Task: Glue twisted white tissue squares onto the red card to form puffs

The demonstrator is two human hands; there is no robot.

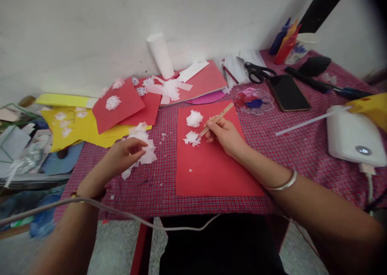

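My right hand (222, 134) grips a flat wooden craft stick (220, 117) like a pen. Its lower tip touches a small white crumpled-paper flower (191, 137) on a red sheet (208, 170). Just above that one sits a second white paper flower (194, 118). Part of another white tuft shows behind my right fingers, mostly hidden. Over a loose pile of white tissue squares (148, 153) hovers my left hand (128, 152), thumb and fingers apart, holding nothing I can see.
Behind lie red cards (121, 113) with paper flowers, yellow sheets (99, 137) and a white roll (161, 56). To the right are a paint dish (253, 101), scissors (255, 71), a phone (288, 91), paint bottles (286, 45) and a white power bank (353, 138). A cable (121, 213) crosses in front.
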